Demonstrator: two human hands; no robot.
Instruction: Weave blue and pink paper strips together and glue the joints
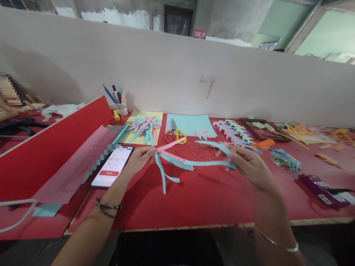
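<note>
My left hand pinches the gathered middle of several pink and light-blue paper strips above the red table. Their loose ends fan out and hang down to the right of my fingers. My right hand is closed on a light-blue paper strip that stretches across from the bunch; a bent length of it rises over my fingers. Scissors with red and yellow handles lie behind the strips. Close by are a small pink and blue paper piece and a heaped paper-strip cluster.
A phone with a running timer lies beside my left wrist. A pen cup stands at the back left. To the right are a folded paper chain, a fringed paper bundle and a purple power strip. A white partition closes the back.
</note>
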